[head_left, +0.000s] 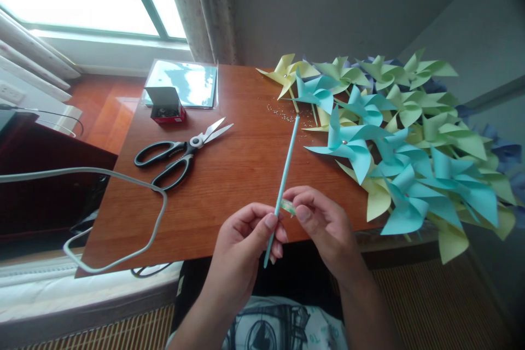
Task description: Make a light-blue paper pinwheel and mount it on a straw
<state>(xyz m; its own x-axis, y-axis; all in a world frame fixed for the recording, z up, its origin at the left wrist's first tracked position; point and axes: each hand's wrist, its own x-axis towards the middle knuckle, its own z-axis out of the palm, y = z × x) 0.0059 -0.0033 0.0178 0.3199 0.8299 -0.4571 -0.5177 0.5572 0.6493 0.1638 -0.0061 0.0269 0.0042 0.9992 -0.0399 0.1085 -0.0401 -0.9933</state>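
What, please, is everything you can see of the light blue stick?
The light blue stick is slim, straight and plain, perhaps of rolled paper. The left hand pinches it towards its near end, leaving a short tail free. It slants over the brown table, its far end leaning right. Whether the right hand touches it is unclear.
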